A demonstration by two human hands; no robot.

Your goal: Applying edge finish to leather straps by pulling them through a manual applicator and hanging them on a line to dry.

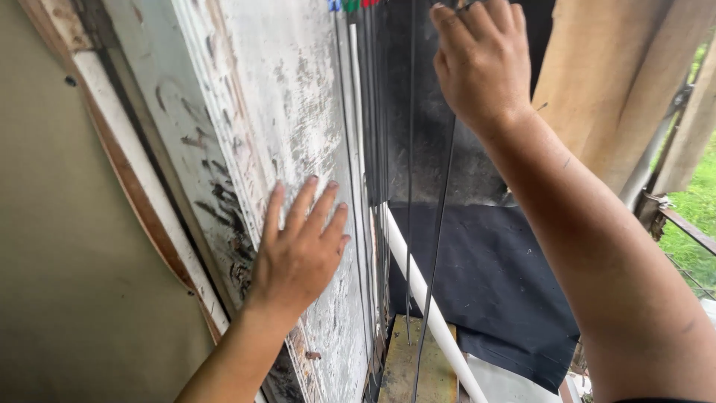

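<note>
My left hand (302,250) lies flat with fingers spread against a worn white-painted board (276,97) that leans upright. My right hand (481,63) is raised high, fingers closed around thin dark rods or wires (436,246) that hang down past my forearm. More thin rods and a slim white strip (358,112) stand beside the board's right edge, some with coloured tips at the top.
A white pipe (429,310) slants down to the lower right. Black sheeting (500,283) hangs behind it. Left of the board stands a beige wall panel (67,261). Wooden posts (604,82) and a metal railing (682,227) are at the right, with greenery beyond.
</note>
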